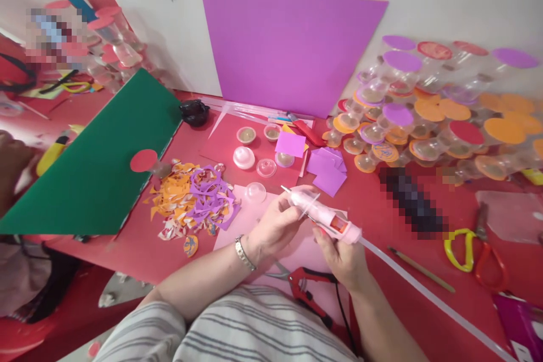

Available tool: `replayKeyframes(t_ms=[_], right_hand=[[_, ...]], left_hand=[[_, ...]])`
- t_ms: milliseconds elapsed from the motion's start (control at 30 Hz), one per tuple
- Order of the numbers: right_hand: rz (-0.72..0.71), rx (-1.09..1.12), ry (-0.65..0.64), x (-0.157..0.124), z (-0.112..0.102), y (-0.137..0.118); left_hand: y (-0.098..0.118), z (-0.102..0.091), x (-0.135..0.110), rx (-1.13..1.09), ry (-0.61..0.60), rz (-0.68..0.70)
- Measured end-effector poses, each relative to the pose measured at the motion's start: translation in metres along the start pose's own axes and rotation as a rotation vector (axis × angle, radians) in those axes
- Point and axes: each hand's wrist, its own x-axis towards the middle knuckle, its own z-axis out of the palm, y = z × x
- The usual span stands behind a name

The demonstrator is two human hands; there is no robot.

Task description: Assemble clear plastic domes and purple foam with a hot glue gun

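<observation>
My right hand (339,257) is closed round a pink hot glue gun (324,215), whose nozzle points up and left. A long clear glue stick (428,297) trails from its back toward the lower right. My left hand (278,220) has its fingers pinched together near the gun's front end; what they hold is too small to make out. Both hands hover over a pale pink sheet (254,218) on the red table (382,209). A clear dome (255,192) lies just left of my left hand.
Paper scraps (193,201) lie to the left beside a green sheet (97,164). A purple sheet (288,48) leans on the wall. Stacked clear cups with coloured lids (436,110) fill the right. Red-handled scissors (303,285) sit near my body; yellow and orange scissors (475,249) lie at right.
</observation>
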Motion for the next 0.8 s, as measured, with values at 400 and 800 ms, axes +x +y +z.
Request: replayKeyframes(t_ms=[400, 800], right_hand=[[0.544, 0.657, -0.069, -0.008, 0.005, -0.019], [0.335, 0.418, 0.019, -0.01, 0.007, 0.003]], left_hand=[[-0.002, -0.011, -0.004, 0.185, -0.075, 0.14], [-0.007, -0.009, -0.002, 0.052, -0.04, 0.118]])
